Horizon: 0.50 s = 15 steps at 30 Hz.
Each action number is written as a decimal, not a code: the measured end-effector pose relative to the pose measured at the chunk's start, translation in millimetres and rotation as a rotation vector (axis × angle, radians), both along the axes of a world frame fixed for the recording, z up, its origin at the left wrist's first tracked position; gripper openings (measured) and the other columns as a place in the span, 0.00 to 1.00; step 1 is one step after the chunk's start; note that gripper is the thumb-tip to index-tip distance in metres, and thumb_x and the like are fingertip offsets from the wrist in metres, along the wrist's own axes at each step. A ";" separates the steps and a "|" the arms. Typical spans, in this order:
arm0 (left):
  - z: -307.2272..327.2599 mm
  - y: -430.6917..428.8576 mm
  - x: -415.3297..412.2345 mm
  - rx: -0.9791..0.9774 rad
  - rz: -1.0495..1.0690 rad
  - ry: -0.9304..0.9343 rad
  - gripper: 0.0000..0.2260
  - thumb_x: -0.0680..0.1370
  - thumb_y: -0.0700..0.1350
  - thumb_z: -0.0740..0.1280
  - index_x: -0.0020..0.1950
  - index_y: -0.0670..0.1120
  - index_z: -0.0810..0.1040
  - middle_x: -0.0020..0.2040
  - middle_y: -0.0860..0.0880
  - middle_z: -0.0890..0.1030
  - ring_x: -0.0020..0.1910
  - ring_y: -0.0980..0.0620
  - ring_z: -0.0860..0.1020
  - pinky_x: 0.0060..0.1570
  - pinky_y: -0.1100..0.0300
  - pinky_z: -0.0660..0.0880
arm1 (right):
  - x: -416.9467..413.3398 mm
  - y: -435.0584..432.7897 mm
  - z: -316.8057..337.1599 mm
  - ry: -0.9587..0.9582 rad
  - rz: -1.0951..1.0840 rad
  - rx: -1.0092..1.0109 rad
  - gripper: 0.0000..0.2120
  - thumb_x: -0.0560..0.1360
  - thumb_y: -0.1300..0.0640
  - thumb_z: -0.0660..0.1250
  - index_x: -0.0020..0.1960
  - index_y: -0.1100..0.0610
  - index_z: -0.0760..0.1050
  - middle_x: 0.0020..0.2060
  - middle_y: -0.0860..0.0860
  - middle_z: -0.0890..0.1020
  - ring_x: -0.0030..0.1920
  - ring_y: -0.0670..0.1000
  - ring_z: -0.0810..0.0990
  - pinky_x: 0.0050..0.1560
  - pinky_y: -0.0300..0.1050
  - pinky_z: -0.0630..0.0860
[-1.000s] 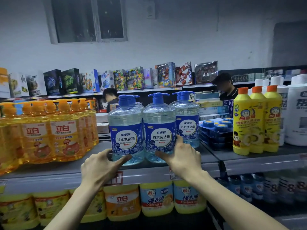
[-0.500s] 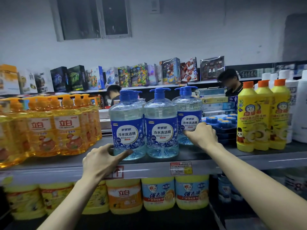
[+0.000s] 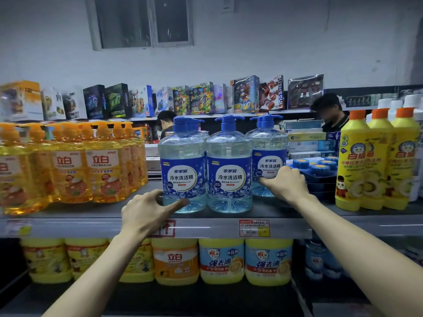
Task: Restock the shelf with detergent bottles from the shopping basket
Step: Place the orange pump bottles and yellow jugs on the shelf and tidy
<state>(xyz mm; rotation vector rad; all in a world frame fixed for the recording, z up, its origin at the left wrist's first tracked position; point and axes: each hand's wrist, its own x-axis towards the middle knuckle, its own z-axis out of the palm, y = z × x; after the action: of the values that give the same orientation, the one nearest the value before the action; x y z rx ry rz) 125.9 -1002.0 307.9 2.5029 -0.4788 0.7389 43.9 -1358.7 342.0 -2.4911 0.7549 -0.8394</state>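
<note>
Three clear blue pump bottles of detergent stand in a row at the front of the grey shelf [image 3: 91,223], with more of the same behind them. My left hand [image 3: 148,211] holds the left bottle [image 3: 182,165] near its base, thumb across the front. The middle bottle [image 3: 229,165] stands untouched. My right hand [image 3: 285,183] grips the lower right side of the right bottle [image 3: 267,161], which sits a little further back. The shopping basket is out of view.
Orange detergent bottles [image 3: 68,163] crowd the shelf to the left, yellow bottles [image 3: 375,161] to the right, and blue packs [image 3: 318,168] lie behind my right hand. Yellow tubs [image 3: 222,259] fill the lower shelf. Two people stand beyond the shelving.
My right hand left the middle bottle, moved right and took hold of the right bottle. My left hand has stayed on the left bottle.
</note>
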 end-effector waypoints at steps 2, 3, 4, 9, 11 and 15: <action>3.2 1.2 -5.0 0.010 -0.002 0.040 0.46 0.60 0.89 0.51 0.54 0.55 0.83 0.49 0.53 0.86 0.48 0.48 0.82 0.44 0.54 0.77 | -5.2 1.5 2.4 0.046 0.017 -0.012 0.33 0.72 0.27 0.70 0.54 0.58 0.81 0.51 0.58 0.82 0.54 0.63 0.82 0.49 0.51 0.77; 4.6 2.0 -7.6 0.015 -0.007 0.060 0.44 0.60 0.89 0.51 0.51 0.56 0.82 0.46 0.54 0.85 0.46 0.49 0.82 0.42 0.55 0.76 | -8.1 2.7 3.2 0.089 0.021 -0.022 0.35 0.73 0.27 0.69 0.57 0.59 0.80 0.53 0.59 0.81 0.56 0.64 0.82 0.51 0.52 0.78; 6.7 2.8 -10.4 0.019 -0.016 0.077 0.41 0.60 0.89 0.51 0.46 0.57 0.79 0.42 0.55 0.83 0.43 0.51 0.81 0.39 0.56 0.75 | -10.8 4.5 4.1 0.140 0.024 -0.038 0.35 0.75 0.28 0.68 0.60 0.60 0.80 0.57 0.59 0.81 0.57 0.64 0.81 0.53 0.53 0.78; 17.1 3.2 -13.1 0.063 -0.077 0.175 0.35 0.65 0.87 0.56 0.42 0.57 0.78 0.37 0.54 0.83 0.39 0.52 0.81 0.37 0.55 0.77 | -30.4 25.0 8.3 0.329 0.001 -0.079 0.28 0.82 0.35 0.61 0.66 0.58 0.76 0.64 0.58 0.80 0.62 0.62 0.80 0.57 0.54 0.76; 19.3 2.2 -15.5 0.085 -0.106 0.211 0.37 0.67 0.85 0.56 0.54 0.57 0.82 0.43 0.52 0.85 0.44 0.48 0.83 0.45 0.51 0.82 | -44.1 37.1 8.0 0.352 0.005 -0.153 0.29 0.83 0.34 0.58 0.68 0.58 0.73 0.65 0.58 0.80 0.63 0.62 0.80 0.56 0.54 0.75; 16.4 -0.6 -20.7 0.152 -0.054 0.185 0.40 0.73 0.81 0.55 0.65 0.52 0.80 0.51 0.47 0.85 0.50 0.44 0.82 0.46 0.51 0.80 | -71.6 62.9 0.5 0.302 0.096 -0.303 0.29 0.82 0.31 0.56 0.67 0.54 0.71 0.64 0.57 0.81 0.64 0.62 0.79 0.57 0.56 0.75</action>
<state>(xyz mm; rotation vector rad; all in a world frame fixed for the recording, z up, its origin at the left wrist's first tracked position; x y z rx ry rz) 105.2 -1002.6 324.2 2.6559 -0.5509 0.4593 -27.8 -1295.8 342.5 -2.9437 0.6337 -0.5853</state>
